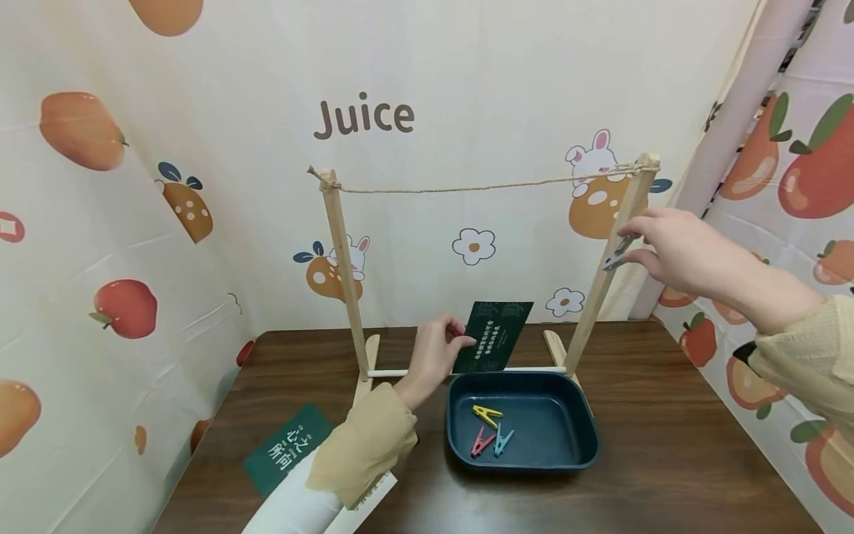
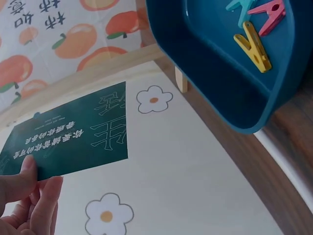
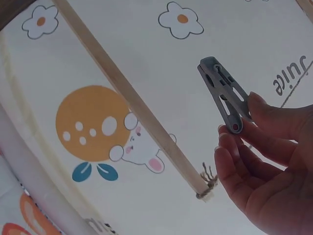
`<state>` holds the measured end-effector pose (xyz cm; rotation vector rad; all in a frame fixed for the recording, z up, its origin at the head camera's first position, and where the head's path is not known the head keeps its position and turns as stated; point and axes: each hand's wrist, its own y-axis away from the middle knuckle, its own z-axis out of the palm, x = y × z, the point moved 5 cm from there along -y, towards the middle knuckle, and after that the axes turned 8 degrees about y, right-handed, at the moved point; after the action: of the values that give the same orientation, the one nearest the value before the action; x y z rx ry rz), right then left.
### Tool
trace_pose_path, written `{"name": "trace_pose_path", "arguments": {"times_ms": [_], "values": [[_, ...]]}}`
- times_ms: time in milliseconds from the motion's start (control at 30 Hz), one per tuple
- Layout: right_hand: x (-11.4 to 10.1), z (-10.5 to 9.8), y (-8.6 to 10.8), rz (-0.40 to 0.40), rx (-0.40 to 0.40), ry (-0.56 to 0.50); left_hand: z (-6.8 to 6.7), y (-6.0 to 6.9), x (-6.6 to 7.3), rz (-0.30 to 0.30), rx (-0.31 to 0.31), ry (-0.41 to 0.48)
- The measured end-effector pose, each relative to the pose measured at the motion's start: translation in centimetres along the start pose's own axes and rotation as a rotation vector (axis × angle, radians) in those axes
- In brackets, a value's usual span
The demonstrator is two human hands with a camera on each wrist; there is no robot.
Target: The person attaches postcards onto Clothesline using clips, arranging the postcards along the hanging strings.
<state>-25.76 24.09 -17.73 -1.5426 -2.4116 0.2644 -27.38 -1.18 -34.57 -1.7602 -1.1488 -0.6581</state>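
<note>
My left hand (image 1: 435,351) pinches a dark green card (image 1: 495,335) by its left edge, above the back rim of the blue tray and below the string (image 1: 460,190). In the left wrist view the card (image 2: 73,132) has white lettering, with thumb and fingers of the left hand (image 2: 32,200) at one edge. My right hand (image 1: 674,248) holds a grey clothespin (image 1: 619,252) in front of the right wooden post. The right wrist view shows the clothespin (image 3: 225,95) between thumb and fingers of the right hand (image 3: 274,161), away from the string.
The blue tray (image 1: 574,464) holds yellow (image 1: 487,414), pink (image 1: 482,442) and light blue (image 1: 503,440) clothespins. Another green card (image 1: 287,451) lies on the table (image 1: 667,445) at left, and a white card (image 1: 365,506) is partly under the left forearm. Wooden posts (image 1: 345,274) hold the string.
</note>
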Motion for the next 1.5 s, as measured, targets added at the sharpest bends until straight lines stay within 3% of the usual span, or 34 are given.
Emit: {"name": "trace_pose_path", "arguments": {"times_ms": [167, 367, 800, 1067, 1500], "values": [[0.2, -1.1, -0.9, -0.035, 0.032, 0.046, 1.0, -1.3, 0.7, -0.017, -0.015, 0.017], [0.7, -2.2, -2.1, -0.049, 0.008, 0.085, 2.4, -2.5, 2.2, -0.017, -0.039, 0.055], [1.9, -4.5, -4.1, -0.032, -0.047, 0.172, 5.1, -4.0, 5.1, 0.061, -0.100, 0.071], [2.8, -6.1, -4.7, -0.006, -0.036, 0.209, 6.1, -5.0, 6.9, 0.064, -0.106, 0.079], [3.3, -7.6, -6.0, 0.019, -0.053, 0.215, 7.0, -6.6, 9.9, 0.074, -0.078, 0.177]]}}
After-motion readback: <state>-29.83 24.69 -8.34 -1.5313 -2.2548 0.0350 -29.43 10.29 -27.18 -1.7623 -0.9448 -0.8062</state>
